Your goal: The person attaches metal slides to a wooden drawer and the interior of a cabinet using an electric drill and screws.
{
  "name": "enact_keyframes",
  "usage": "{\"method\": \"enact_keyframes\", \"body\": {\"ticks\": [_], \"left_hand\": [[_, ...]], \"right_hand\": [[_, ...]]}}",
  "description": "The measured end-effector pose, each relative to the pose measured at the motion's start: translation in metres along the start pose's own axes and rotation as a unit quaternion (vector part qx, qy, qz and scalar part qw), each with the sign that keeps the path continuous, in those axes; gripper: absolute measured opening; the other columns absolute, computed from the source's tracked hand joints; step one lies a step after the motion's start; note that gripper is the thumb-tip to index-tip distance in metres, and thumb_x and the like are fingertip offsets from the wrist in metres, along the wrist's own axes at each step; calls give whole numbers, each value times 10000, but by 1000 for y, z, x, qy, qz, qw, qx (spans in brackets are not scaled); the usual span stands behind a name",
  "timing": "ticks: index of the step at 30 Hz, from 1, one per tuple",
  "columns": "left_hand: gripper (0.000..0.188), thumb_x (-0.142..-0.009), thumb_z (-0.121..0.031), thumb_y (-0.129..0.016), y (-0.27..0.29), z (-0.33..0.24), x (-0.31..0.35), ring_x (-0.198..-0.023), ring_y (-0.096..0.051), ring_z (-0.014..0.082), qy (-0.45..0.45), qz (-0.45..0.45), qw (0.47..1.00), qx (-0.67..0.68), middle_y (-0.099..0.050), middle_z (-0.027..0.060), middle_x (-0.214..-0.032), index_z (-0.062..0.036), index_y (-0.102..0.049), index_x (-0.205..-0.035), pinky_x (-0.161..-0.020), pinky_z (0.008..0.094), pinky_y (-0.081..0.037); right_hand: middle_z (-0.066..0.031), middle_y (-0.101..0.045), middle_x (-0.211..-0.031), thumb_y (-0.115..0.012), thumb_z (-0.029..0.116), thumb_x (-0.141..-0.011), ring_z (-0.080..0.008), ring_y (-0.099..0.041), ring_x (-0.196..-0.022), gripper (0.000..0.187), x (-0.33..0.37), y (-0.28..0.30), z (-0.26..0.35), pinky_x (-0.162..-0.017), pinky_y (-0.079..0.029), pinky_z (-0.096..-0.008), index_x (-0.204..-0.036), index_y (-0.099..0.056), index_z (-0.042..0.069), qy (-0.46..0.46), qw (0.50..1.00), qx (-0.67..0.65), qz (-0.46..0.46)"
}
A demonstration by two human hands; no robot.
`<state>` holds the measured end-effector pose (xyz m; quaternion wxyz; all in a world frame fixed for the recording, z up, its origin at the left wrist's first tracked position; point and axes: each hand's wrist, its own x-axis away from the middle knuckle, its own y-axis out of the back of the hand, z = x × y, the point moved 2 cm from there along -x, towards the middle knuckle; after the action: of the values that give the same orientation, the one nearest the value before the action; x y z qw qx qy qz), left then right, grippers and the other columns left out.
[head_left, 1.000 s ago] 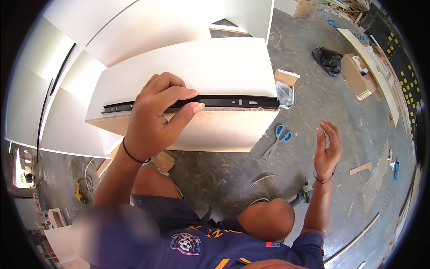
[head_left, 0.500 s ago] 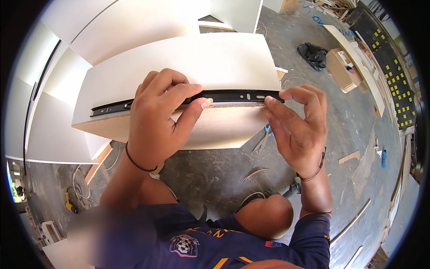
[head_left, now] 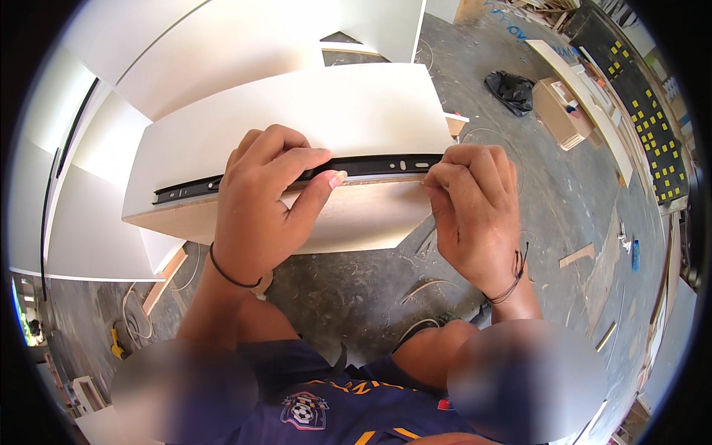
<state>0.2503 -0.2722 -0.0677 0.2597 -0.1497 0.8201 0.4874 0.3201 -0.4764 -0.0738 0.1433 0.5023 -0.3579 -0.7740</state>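
Head view: I am looking down over a grey floor (head_left: 549,289), with a white box (head_left: 356,111) standing before the person. A slotted black rail (head_left: 371,165) is lying along the near edge of the box's top face. The left hand (head_left: 259,189) is pinching the rail near its middle between thumb and forefinger, while the right hand (head_left: 478,211) is gripping its right end. A thin black band (head_left: 225,275) is circling the left wrist.
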Motion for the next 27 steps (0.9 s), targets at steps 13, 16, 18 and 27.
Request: {"method": "enact_keyframes", "body": {"ticks": [13,16,18,27], "left_hand": [[195,-668,-55,-727,-3,-2,-1,-710,-501,211,-8,-13,1000,12,-572,61,-792,-22,-669,-851,-620,306,-413],[204,-670,-44,-725,-3,-2,-1,-713,-502,209,-10,-14,1000,17,-570,67,-798,-16,-668,-863,-625,307,-413],[209,-697,-4,-692,-1,-2,0,-764,-518,210,0,9,1000,15,-569,93,-845,12,-655,-902,-672,293,-428],[194,-742,3,-663,0,-5,0,-783,-530,209,3,30,1000,-10,-556,110,-868,35,-642,-933,-685,271,-439]], "right_hand": [[-145,-638,-943,-663,-12,-753,-215,-631,-796,301,28,8,-35,-692,-494,-286,-1052,-626,-4,-176,965,-191,-32],[-152,-655,-931,-664,0,-766,-212,-650,-782,227,30,2,-35,-685,-507,-279,-993,-657,-8,-185,957,-215,-57],[-153,-660,-930,-661,2,-773,-212,-655,-773,204,32,0,-35,-681,-510,-277,-976,-664,-9,-188,955,-220,-68],[-125,-667,-905,-662,9,-774,-231,-656,-736,168,34,-4,-31,-643,-507,-281,-940,-667,-9,-171,959,-203,-104]]}}
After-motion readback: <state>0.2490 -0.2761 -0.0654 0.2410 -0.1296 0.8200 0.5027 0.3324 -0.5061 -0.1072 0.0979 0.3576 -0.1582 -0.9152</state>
